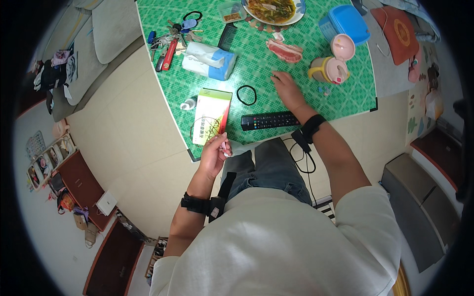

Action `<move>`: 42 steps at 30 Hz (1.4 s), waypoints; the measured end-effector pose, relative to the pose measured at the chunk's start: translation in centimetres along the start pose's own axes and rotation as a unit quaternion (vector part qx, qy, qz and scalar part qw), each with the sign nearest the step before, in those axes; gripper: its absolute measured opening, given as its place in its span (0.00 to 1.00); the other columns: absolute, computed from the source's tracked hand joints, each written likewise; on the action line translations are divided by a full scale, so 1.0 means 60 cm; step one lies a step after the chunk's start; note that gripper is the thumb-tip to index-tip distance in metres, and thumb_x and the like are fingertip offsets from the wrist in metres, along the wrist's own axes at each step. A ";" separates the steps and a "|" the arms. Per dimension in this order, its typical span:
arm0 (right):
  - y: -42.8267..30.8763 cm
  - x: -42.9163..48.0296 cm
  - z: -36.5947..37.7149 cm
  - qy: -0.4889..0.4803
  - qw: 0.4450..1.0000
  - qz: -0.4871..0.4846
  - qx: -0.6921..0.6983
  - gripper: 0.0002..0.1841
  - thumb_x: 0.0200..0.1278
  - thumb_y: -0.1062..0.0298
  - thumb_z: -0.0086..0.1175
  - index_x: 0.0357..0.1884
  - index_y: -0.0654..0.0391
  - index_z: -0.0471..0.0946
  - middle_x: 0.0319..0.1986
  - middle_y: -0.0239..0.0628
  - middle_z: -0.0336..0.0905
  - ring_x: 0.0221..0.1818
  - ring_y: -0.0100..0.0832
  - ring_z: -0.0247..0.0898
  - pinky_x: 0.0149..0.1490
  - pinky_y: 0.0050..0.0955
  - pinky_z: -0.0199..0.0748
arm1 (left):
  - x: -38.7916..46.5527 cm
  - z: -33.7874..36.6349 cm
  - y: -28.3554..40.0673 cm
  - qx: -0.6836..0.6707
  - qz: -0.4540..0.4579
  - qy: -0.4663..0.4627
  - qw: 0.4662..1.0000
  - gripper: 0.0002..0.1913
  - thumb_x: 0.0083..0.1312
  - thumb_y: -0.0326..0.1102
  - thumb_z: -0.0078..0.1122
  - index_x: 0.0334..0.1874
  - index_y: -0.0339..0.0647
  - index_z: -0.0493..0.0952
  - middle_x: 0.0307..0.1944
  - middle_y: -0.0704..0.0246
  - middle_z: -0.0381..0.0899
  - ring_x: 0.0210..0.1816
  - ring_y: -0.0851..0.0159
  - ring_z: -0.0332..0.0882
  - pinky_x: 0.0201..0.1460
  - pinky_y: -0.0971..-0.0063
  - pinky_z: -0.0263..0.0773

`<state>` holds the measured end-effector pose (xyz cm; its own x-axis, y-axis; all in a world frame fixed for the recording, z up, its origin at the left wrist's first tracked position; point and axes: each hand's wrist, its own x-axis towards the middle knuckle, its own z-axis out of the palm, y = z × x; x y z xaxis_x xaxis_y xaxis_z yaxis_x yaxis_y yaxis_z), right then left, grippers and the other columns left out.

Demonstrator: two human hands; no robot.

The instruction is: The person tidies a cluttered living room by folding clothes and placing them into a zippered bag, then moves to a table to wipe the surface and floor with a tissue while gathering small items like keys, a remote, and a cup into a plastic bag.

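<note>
My left hand (216, 153) is closed around a small pink and white object (223, 145), mostly covered by the fingers, at the near left table edge. Just beyond it lies a green, white and red printed carton (213, 107). A thin dark tangled loop (193, 129) lies over the carton's near end. My right hand (289, 90) rests on the green checked tablecloth (259, 79), with no object visible in it and its underside hidden. Near its wrist is a black remote control (269, 120). A black elastic band (246, 95) lies between the carton and that hand.
A small bottle (189, 103), tissue pack (209, 61), keys (174, 37) and black comb (227, 37) sit left. Farther back stand a plate of food (300, 16) and plastic tub (229, 13). Right are a citrus piece (284, 50), lidded cup (326, 70) and blue container (348, 24).
</note>
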<state>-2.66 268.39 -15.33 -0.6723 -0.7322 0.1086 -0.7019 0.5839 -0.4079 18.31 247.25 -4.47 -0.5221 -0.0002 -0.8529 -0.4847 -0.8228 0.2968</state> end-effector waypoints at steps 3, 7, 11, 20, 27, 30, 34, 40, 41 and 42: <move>0.007 0.004 0.006 0.023 0.999 0.011 0.027 0.15 0.50 0.77 0.51 0.43 0.60 0.73 0.47 0.35 0.69 0.51 0.36 0.64 0.52 0.28 0.70 | 0.003 0.004 -0.001 0.006 -0.004 -0.005 1.000 0.08 0.63 0.35 0.55 0.28 0.42 0.70 0.20 0.71 0.72 0.19 0.73 0.69 0.24 0.80 0.67; 0.009 0.015 0.004 0.032 0.999 0.005 0.029 0.12 0.48 0.77 0.51 0.38 0.58 0.73 0.40 0.34 0.69 0.46 0.36 0.66 0.48 0.29 0.71 | 0.013 0.016 0.001 0.009 -0.009 -0.021 1.000 0.08 0.63 0.35 0.55 0.28 0.42 0.70 0.20 0.71 0.72 0.19 0.72 0.69 0.24 0.80 0.67; 0.005 0.022 0.003 0.028 0.999 0.020 0.024 0.10 0.47 0.78 0.49 0.35 0.58 0.71 0.36 0.37 0.68 0.43 0.38 0.67 0.45 0.32 0.71 | 0.036 0.033 0.009 0.023 -0.012 -0.029 0.999 0.09 0.64 0.37 0.54 0.29 0.40 0.71 0.21 0.70 0.72 0.19 0.71 0.70 0.24 0.79 0.68; -0.027 0.036 -0.013 0.106 0.962 0.176 0.179 0.07 0.45 0.78 0.53 0.29 0.57 0.72 0.26 0.39 0.71 0.32 0.41 0.70 0.37 0.34 0.71 | 0.106 0.080 0.019 -0.013 -0.007 -0.046 0.999 0.13 0.68 0.41 0.47 0.38 0.36 0.73 0.30 0.63 0.78 0.29 0.66 0.77 0.33 0.74 0.74; -0.196 -0.012 -0.046 0.069 0.907 0.140 0.391 0.07 0.46 0.76 0.56 0.30 0.57 0.75 0.29 0.40 0.74 0.36 0.41 0.73 0.39 0.32 0.72 | 0.149 0.093 0.003 -0.036 -0.038 -0.079 0.996 0.19 0.71 0.44 0.38 0.42 0.33 0.73 0.35 0.65 0.78 0.38 0.65 0.77 0.41 0.72 0.74; -0.223 -0.017 -0.039 0.095 0.942 0.036 0.319 0.04 0.49 0.76 0.54 0.29 0.57 0.74 0.31 0.40 0.74 0.39 0.41 0.72 0.43 0.33 0.72 | 0.160 0.088 0.002 -0.048 -0.053 -0.114 0.991 0.20 0.71 0.45 0.37 0.45 0.31 0.70 0.39 0.61 0.76 0.43 0.62 0.76 0.50 0.71 0.71; -0.222 -0.026 -0.040 0.078 0.955 0.006 0.286 0.02 0.51 0.75 0.50 0.28 0.58 0.74 0.31 0.40 0.74 0.40 0.41 0.72 0.45 0.34 0.71 | 0.156 0.079 0.000 -0.043 -0.050 -0.107 0.992 0.19 0.71 0.43 0.39 0.45 0.31 0.70 0.38 0.65 0.77 0.42 0.64 0.76 0.51 0.72 0.70; -0.222 -0.022 -0.050 0.068 0.968 0.002 0.240 0.03 0.50 0.75 0.52 0.28 0.56 0.74 0.31 0.37 0.74 0.38 0.40 0.71 0.44 0.33 0.72 | 0.146 0.078 0.001 -0.055 -0.044 -0.130 0.989 0.17 0.70 0.41 0.40 0.44 0.31 0.70 0.34 0.68 0.76 0.39 0.68 0.76 0.48 0.75 0.72; -0.223 -0.019 -0.052 0.087 0.971 -0.004 0.222 0.03 0.49 0.75 0.53 0.28 0.56 0.74 0.30 0.36 0.74 0.38 0.40 0.71 0.43 0.33 0.72 | 0.144 0.078 0.001 -0.052 -0.046 -0.133 0.989 0.17 0.70 0.41 0.40 0.44 0.31 0.70 0.34 0.69 0.76 0.38 0.69 0.76 0.47 0.75 0.72; -0.224 -0.018 -0.056 0.084 0.961 0.012 0.262 0.03 0.50 0.74 0.54 0.29 0.57 0.75 0.30 0.37 0.75 0.37 0.39 0.72 0.43 0.32 0.72 | 0.142 0.078 0.001 -0.052 -0.044 -0.121 0.990 0.17 0.70 0.41 0.39 0.45 0.31 0.70 0.34 0.68 0.76 0.38 0.68 0.76 0.46 0.75 0.72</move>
<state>6.72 262.50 -6.93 -0.7465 -0.6279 0.2202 -0.4998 0.3106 -0.8086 10.56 249.85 -9.70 -0.6409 0.1998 -0.7412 -0.4671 -0.8677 0.1700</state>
